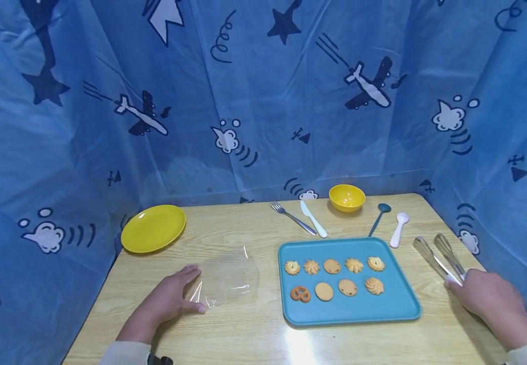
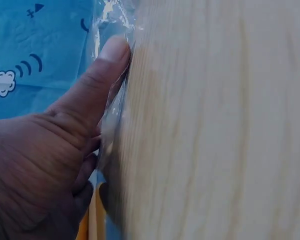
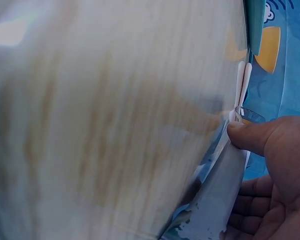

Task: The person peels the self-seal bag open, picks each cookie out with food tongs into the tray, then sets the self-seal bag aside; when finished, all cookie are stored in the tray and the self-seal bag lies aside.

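At the left, my left hand [image 1: 172, 299] rests with thumb and fingers spread at the near-left edge of a clear plastic bag [image 1: 226, 279] lying flat on the table. In the left wrist view, the straight thumb [image 2: 107, 57] lies against the shiny plastic film [image 2: 112, 117]. Over at the right edge of the table, my right hand [image 1: 491, 296] grips metal tongs [image 1: 447, 249] by the handle end, their two slotted heads apart and pointing away from me. The right wrist view shows that thumb [image 3: 250, 136] on the tongs' broad metal handle [image 3: 217, 187].
Between the hands lies a blue tray [image 1: 345, 315] with several cookies [image 1: 324, 291] and a pretzel [image 1: 300, 294] in two rows. Behind stand a yellow plate [image 1: 153, 229], fork [image 1: 292, 218], knife [image 1: 313, 219], yellow bowl [image 1: 347, 198], dark spoon [image 1: 377, 220] and white spoon [image 1: 398, 230]. Blue curtains surround the table.
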Available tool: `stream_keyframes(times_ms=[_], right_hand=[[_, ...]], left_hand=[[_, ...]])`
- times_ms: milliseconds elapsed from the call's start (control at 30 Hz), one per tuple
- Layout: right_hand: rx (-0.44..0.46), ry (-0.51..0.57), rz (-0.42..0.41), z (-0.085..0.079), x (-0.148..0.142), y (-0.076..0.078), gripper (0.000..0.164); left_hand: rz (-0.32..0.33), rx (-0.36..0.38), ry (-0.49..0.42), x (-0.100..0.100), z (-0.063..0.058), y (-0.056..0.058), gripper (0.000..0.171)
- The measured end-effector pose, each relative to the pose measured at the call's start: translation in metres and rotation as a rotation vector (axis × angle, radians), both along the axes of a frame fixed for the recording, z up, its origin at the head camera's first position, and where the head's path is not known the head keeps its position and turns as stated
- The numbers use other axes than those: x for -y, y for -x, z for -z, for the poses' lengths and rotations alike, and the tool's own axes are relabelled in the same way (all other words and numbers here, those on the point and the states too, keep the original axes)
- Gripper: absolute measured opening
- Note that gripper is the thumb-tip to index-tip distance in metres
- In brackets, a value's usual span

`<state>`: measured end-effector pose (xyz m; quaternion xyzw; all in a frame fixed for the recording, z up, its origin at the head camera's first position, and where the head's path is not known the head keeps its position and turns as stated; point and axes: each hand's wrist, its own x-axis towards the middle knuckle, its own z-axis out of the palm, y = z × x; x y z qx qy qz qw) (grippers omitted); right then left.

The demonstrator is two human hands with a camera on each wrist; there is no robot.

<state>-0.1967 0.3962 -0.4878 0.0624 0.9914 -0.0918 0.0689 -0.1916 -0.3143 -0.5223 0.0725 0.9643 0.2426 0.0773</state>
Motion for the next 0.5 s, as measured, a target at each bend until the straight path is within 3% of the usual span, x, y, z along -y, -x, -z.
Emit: stream_keyframes(times_ms=[233, 500], right_hand=[[0.023, -0.003, -0.003, -0.0014, 0.0029, -0.0016, 0.064], [-0.014, 0.013, 0.008, -0.0067, 0.0057, 0.002, 0.075]], left_hand=[[0.03, 0.023, 0.04, 0.0018, -0.0028, 0.0044, 0.123], [0.029, -0.01, -0.043, 0.0076, -0.0097, 0.0046, 0.114]])
